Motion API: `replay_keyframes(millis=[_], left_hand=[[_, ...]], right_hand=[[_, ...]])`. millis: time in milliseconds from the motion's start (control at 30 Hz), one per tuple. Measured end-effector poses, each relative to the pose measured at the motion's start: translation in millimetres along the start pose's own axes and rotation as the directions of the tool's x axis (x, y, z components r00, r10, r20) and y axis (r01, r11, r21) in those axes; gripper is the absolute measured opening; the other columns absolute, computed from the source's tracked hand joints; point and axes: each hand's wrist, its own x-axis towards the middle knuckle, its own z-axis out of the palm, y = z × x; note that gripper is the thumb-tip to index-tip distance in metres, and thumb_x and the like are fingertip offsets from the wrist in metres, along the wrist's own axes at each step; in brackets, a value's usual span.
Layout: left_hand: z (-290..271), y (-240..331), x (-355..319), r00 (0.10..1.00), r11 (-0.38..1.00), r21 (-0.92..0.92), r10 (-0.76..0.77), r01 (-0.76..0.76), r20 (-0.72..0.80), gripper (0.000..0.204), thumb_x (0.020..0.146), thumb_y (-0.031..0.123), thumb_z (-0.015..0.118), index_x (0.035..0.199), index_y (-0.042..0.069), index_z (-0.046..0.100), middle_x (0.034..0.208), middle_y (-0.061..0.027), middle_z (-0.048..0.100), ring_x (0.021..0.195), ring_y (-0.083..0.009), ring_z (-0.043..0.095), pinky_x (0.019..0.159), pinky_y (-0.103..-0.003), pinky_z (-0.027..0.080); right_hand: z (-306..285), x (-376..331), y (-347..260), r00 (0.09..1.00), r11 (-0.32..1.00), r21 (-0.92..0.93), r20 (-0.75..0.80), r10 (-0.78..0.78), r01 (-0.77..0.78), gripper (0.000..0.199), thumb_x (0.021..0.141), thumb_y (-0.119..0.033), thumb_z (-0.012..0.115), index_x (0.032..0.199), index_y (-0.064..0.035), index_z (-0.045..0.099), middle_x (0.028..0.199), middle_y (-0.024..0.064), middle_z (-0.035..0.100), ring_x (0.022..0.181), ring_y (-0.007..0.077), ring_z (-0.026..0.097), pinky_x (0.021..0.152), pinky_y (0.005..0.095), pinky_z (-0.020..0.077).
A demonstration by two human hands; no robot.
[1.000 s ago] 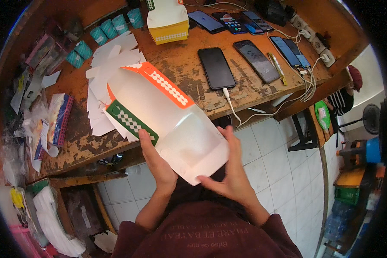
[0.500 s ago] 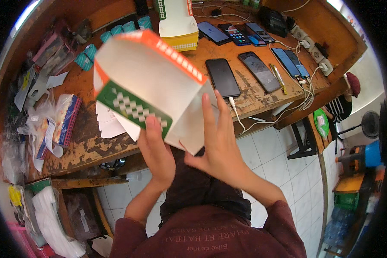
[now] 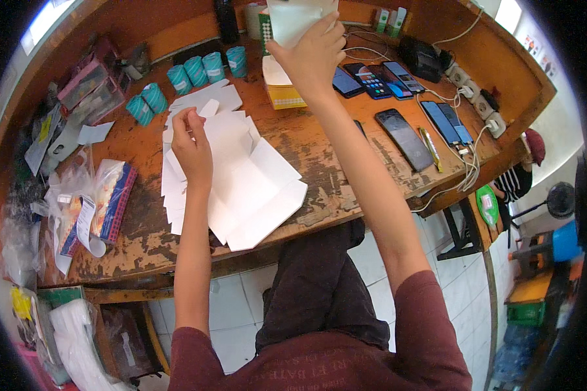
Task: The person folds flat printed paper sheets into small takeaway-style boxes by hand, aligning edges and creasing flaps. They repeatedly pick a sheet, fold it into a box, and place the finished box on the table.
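White flat cardboard sheets [image 3: 241, 182], cut and creased for folding, lie in a loose pile on the worn brown wooden bench [image 3: 319, 156]. The left hand [image 3: 192, 146] rests on top of this pile. Its fingers [image 3: 186, 120] are pinched narrow on the top edge of one sheet. More white sheets spread out just below and to the right of those fingers, and one corner hangs over the near edge of the bench.

The right hand [image 3: 310, 55] is stretched far out, well apart from the left one. Its fingers [image 3: 287, 49] are curled around a folded white cardboard box [image 3: 300, 16] and hold it up at the far side of the bench. Just below those fingers sits a small yellow and white box [image 3: 282, 91], with a flat white piece on top of it.

To the right of the right-hand fingers lie several dark flat phones [image 3: 404, 133] in a row, with white cables [image 3: 466, 173] running to plugs at the edge. To the left of them stand small teal rolls [image 3: 202, 68] in a line. Left of the left-hand fingers, near the bench edge, lies a clear plastic bag [image 3: 91, 202] with a red and blue packet inside. Below the bench are pale floor tiles [image 3: 235, 313] and the person's dark trousers.
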Motion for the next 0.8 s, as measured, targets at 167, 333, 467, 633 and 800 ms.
replay_keyframes(millis=[167, 333, 467, 633, 800], left_hand=[[3.5, 16.6, 4.8, 0.99, 0.993, -0.029, -0.11, 0.113, 0.088, 0.026, 0.095, 0.026, 0.047, 0.098, 0.002, 0.056, 0.071, -0.0075, 0.061, 0.067, -0.0147, 0.06, 0.06, -0.027, 0.045], [2.9, 14.4, 2.7, 0.991, 0.997, 0.035, -0.073, 0.07, 0.115, 0.019, 0.093, 0.023, 0.051, 0.094, 0.004, 0.056, 0.066, -0.0082, 0.06, 0.056, -0.0172, 0.058, 0.052, -0.029, 0.044], [10.0, 17.2, -2.1, 0.958, 0.988, 0.044, -0.157, 0.151, 0.241, 0.019, 0.091, 0.022, 0.054, 0.097, 0.004, 0.055, 0.065, -0.0083, 0.06, 0.055, -0.0183, 0.058, 0.052, -0.03, 0.045], [10.5, 21.5, -6.5, 0.923, 0.99, 0.004, -0.135, 0.143, 0.361, 0.029, 0.088, 0.021, 0.057, 0.11, 0.004, 0.051, 0.074, -0.0093, 0.061, 0.069, -0.0208, 0.059, 0.065, -0.032, 0.048], [12.0, 24.4, -9.8, 0.871, 0.996, -0.076, 0.007, 0.035, 0.492, 0.044, 0.086, 0.02, 0.06, 0.123, 0.004, 0.044, 0.099, -0.0129, 0.057, 0.099, -0.0244, 0.053, 0.088, -0.036, 0.042]], right_hand=[[28.8, -20.8, 26.2, 0.974, 0.926, -0.371, 0.179, 0.141, -0.066, 0.107, 0.059, -0.063, 0.065, 0.125, 0.0151, 0.035, 0.113, 0.0216, 0.044, 0.099, 0.032, 0.046, 0.081, 0.0442, 0.0378], [11.3, -6.5, 15.2, 0.754, 0.915, -0.389, 0.568, 0.33, -0.108, 0.116, 0.052, -0.058, 0.075, 0.129, 0.0143, 0.029, 0.122, 0.0249, 0.04, 0.11, 0.0381, 0.042, 0.087, 0.0496, 0.036], [16.8, -0.1, 21.0, 0.734, 0.895, -0.435, 0.578, 0.358, -0.095, 0.112, 0.05, -0.062, 0.073, 0.123, 0.0151, 0.038, 0.119, 0.0225, 0.042, 0.107, 0.0372, 0.043, 0.086, 0.0477, 0.0345], [19.7, 11.6, 18.4, 0.585, 0.903, -0.413, 0.706, 0.4, -0.12, 0.117, 0.05, -0.057, 0.076, 0.132, 0.0118, 0.029, 0.132, 0.0257, 0.035, 0.12, 0.039, 0.038, 0.093, 0.0513, 0.0328], [13.1, 25.8, 63.5, 0.492, 0.974, -0.225, 0.846, 0.207, -0.022, 0.119, 0.047, -0.056, 0.079, 0.136, 0.0027, 0.027, 0.137, 0.0255, 0.03, 0.122, 0.0406, 0.038, 0.097, 0.055, 0.0324]])
